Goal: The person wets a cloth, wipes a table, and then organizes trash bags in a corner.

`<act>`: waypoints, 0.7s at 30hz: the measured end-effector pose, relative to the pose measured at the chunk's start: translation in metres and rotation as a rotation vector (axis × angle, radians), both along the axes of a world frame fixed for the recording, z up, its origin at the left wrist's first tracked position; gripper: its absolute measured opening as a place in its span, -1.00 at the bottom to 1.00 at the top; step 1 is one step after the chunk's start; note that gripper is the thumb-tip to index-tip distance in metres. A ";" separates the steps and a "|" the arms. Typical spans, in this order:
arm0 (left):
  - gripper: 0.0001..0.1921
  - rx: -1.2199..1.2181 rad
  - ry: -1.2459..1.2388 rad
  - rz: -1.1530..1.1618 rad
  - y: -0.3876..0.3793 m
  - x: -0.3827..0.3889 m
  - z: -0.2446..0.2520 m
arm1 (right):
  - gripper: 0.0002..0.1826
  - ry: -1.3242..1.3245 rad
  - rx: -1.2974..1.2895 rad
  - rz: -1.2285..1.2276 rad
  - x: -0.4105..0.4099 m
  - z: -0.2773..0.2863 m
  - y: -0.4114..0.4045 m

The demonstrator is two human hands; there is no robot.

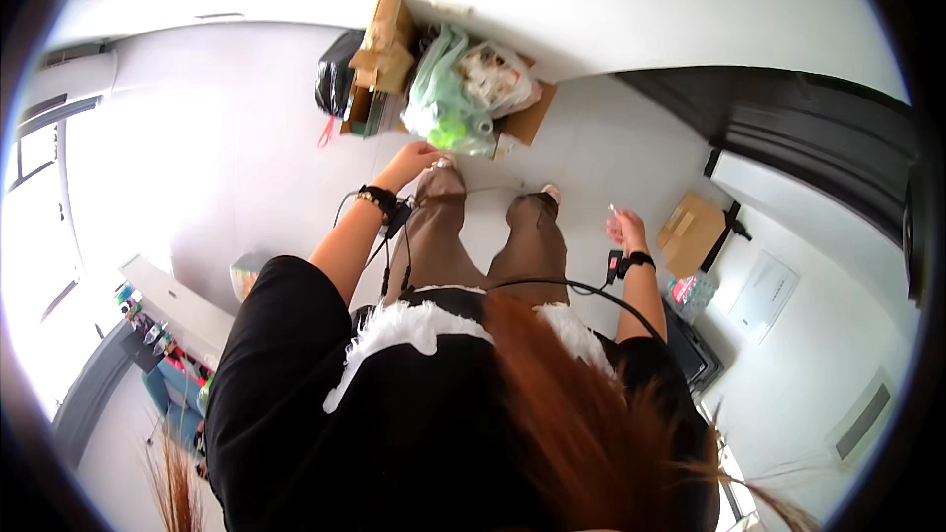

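My left hand [417,160] is stretched forward above my left shoe, near the lower edge of a pale green plastic bag [443,89]. Its fingers are bent close together, and whether they hold anything is not clear. Out to the right, my right hand [627,227] is raised over the grey floor with a tiny pale thing at its fingertips, too small to name. Black bands with small devices and cables are on both wrists. A white plastic bag [499,80] with mixed contents lies beside the green one, partly over a flattened cardboard piece [533,118].
Cardboard boxes [386,44] and a black plastic bag [340,74] stand by the wall. A dark door [813,125] is at the upper right. A cardboard box [691,233] and large plastic bottles [692,294] stand at the right. A white cabinet [177,307] is at the left.
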State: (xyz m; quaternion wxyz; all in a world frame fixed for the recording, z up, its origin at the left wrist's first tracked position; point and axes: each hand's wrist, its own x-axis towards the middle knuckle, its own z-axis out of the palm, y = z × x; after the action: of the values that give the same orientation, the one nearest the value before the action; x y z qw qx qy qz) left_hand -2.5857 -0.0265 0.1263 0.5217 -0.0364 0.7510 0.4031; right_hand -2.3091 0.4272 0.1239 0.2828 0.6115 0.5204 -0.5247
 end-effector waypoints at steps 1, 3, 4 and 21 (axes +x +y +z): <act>-0.64 0.042 0.043 -0.006 0.035 0.009 0.081 | -0.68 0.026 0.030 -0.004 0.028 0.072 0.025; -0.65 0.051 0.108 -0.006 0.074 0.047 0.194 | -0.66 0.057 0.097 0.029 0.071 0.191 0.067; -0.68 0.080 0.135 0.020 0.095 0.068 0.246 | -0.66 0.084 0.122 0.028 0.092 0.243 0.086; -0.58 0.037 0.289 0.308 0.574 0.520 0.590 | -0.57 0.789 1.850 1.086 0.228 0.710 0.656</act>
State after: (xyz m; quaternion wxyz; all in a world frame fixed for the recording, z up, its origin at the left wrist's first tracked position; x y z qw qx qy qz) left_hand -2.0659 0.5480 0.7163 0.3414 -0.0830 0.7962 0.4926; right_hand -2.0808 1.0831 0.8343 -0.2695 0.0724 0.9555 0.0958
